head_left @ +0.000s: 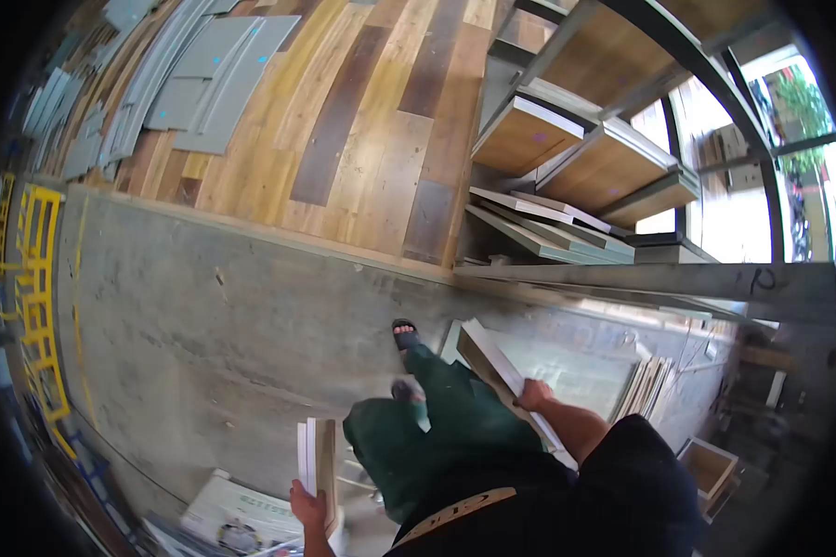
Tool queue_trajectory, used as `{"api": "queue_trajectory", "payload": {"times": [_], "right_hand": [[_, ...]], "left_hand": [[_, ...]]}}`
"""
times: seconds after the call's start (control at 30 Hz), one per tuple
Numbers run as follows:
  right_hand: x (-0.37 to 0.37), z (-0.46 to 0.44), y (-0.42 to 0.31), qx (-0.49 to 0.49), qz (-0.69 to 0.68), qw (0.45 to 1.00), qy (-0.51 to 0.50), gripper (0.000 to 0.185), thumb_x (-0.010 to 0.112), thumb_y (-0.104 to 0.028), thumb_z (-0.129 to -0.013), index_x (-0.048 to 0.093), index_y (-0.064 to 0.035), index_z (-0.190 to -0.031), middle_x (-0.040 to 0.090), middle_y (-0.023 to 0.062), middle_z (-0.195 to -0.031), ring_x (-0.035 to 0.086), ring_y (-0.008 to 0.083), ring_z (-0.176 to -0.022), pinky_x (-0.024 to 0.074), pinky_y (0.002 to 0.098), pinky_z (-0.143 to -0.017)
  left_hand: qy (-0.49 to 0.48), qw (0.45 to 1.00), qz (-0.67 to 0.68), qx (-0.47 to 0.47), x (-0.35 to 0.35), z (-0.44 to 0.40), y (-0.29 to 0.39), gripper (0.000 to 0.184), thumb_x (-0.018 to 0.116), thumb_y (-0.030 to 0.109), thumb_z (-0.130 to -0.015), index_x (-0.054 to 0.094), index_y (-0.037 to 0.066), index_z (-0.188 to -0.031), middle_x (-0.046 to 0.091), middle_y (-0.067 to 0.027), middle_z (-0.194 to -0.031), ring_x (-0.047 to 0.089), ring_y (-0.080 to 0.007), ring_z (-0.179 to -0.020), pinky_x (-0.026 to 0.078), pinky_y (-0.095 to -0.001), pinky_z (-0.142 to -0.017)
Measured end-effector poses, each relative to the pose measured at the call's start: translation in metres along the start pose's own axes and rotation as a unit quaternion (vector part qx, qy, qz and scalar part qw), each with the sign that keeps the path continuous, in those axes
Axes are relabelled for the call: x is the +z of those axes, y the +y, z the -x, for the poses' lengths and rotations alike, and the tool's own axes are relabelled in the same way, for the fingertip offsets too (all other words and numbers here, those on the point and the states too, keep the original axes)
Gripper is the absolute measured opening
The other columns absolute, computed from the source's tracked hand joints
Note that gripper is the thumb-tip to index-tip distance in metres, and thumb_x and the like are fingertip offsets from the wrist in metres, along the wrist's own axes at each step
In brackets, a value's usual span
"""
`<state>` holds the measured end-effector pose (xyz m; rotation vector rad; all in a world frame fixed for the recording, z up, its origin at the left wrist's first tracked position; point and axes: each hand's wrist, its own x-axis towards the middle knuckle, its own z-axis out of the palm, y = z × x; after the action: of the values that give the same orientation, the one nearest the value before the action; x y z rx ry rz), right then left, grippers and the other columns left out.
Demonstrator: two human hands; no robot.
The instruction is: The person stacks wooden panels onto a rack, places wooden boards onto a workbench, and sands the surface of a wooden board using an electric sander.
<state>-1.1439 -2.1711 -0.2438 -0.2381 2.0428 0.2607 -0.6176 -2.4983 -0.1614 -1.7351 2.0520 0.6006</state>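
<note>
My left hand is closed around a short stack of panels with white edges and a wood-coloured face, held upright at my left side. On the other side, my right hand grips a longer panel, pale along its edge and brown on its face, which slants forward beside my leg. Its lower end is partly hidden by my arm and clothing. My fingers wrap the edges of both loads. One sandalled foot is in front on the concrete.
Ahead, a wood-plank platform carries grey panels at the left. A metal rack with brown drawer-like boards stands at the right. Yellow metal frames line the far left. A printed white box lies behind my left hand.
</note>
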Motion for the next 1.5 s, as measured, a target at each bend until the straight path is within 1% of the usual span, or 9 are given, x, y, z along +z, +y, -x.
{"api": "queue_trajectory", "payload": {"times": [0.3,0.57,0.73,0.93,1.23,1.3,1.43,1.47,1.5], "right_hand": [[-0.048,0.029,-0.131,-0.028,-0.141,0.987,0.069,0.062,0.078,-0.039,-0.071,0.063,-0.0066,-0.121,0.072,0.0223,-0.107,0.069,0.0411,-0.102,0.0551,0.0487,-0.092],[-0.032,0.072,-0.212,0.082,-0.276,0.955,0.070,0.056,0.078,-0.036,-0.070,0.063,-0.0045,-0.113,0.072,0.0242,-0.103,0.070,0.0416,-0.099,0.0563,0.0485,-0.089],[0.004,0.078,-0.241,0.144,-0.388,0.909,0.054,0.058,0.081,-0.037,-0.067,0.064,-0.0015,-0.109,0.072,0.0267,-0.101,0.069,0.0425,-0.099,0.0561,0.0490,-0.088],[0.057,0.070,-0.278,0.212,-0.434,0.876,-0.004,0.059,0.084,-0.042,-0.069,0.065,0.0013,-0.105,0.071,0.0269,-0.100,0.069,0.0434,-0.099,0.0556,0.0502,-0.088],[0.088,0.064,-0.349,0.289,-0.519,0.803,0.039,0.047,0.076,-0.029,-0.075,0.062,-0.0006,-0.110,0.069,0.0299,-0.092,0.067,0.0494,-0.089,0.0553,0.0554,-0.080],[0.084,0.063,-0.370,0.336,-0.503,0.796,-0.021,0.054,0.077,-0.029,-0.072,0.063,-0.0013,-0.117,0.070,0.0283,-0.093,0.069,0.0467,-0.090,0.0560,0.0532,-0.081],[0.091,0.073,-0.405,0.351,-0.601,0.717,-0.021,0.052,0.073,-0.038,-0.081,0.063,0.0019,-0.113,0.071,0.0288,-0.098,0.069,0.0470,-0.098,0.0559,0.0505,-0.086],[0.093,0.093,-0.422,0.354,-0.750,0.555,-0.054,0.042,0.069,-0.026,-0.093,0.061,-0.0014,-0.126,0.070,0.0171,-0.105,0.062,0.0259,-0.097,0.0515,0.0377,-0.087],[0.088,0.086,-0.425,0.362,-0.749,0.551,-0.059,0.042,0.069,-0.026,-0.093,0.061,-0.0014,-0.126,0.070,0.0171,-0.105,0.062,0.0259,-0.097,0.0515,0.0377,-0.087]], "left_hand": [[-0.023,0.980,-0.096,0.173,-0.150,-0.222,0.125,0.049,0.081,0.023,-0.071,0.053,0.007,-0.108,0.063,-0.0213,-0.105,0.062,-0.0452,-0.101,0.051,-0.0536,-0.086],[-0.015,0.898,-0.041,0.438,-0.243,-0.367,0.416,0.054,0.085,0.026,-0.073,0.051,0.005,-0.109,0.061,-0.0216,-0.105,0.059,-0.0460,-0.100,0.049,-0.0524,-0.083],[-0.047,0.850,0.095,0.515,-0.253,-0.376,0.570,0.052,0.089,0.024,-0.073,0.056,0.004,-0.107,0.060,-0.0147,-0.089,0.060,-0.0313,-0.080,0.050,-0.0394,-0.073],[-0.085,0.749,0.296,0.587,-0.175,-0.369,0.713,0.053,0.090,0.018,-0.077,0.056,0.003,-0.115,0.062,-0.0082,-0.094,0.059,-0.0183,-0.085,0.050,-0.0334,-0.075],[-0.126,0.624,0.383,0.670,0.026,-0.390,0.866,0.067,0.092,0.013,-0.074,0.049,0.004,-0.124,0.059,-0.0109,-0.101,0.059,-0.0232,-0.088,0.050,-0.0347,-0.078],[-0.109,0.548,0.407,0.723,0.070,-0.396,0.895,0.067,0.092,0.013,-0.074,0.049,0.004,-0.125,0.059,-0.0119,-0.103,0.059,-0.0241,-0.088,0.050,-0.0358,-0.079],[-0.143,0.517,0.418,0.733,0.155,-0.417,0.931,0.068,0.092,0.013,-0.073,0.048,0.003,-0.124,0.059,-0.0129,-0.105,0.060,-0.0255,-0.089,0.050,-0.0362,-0.078],[-0.136,0.512,0.411,0.742,0.170,-0.421,0.937,0.069,0.093,0.013,-0.073,0.048,0.003,-0.124,0.060,-0.0131,-0.106,0.060,-0.0264,-0.088,0.050,-0.0360,-0.078],[-0.128,0.506,0.405,0.751,0.185,-0.425,0.943,0.069,0.093,0.014,-0.073,0.048,0.002,-0.124,0.060,-0.0133,-0.106,0.060,-0.0272,-0.088,0.050,-0.0358,-0.077]]}}
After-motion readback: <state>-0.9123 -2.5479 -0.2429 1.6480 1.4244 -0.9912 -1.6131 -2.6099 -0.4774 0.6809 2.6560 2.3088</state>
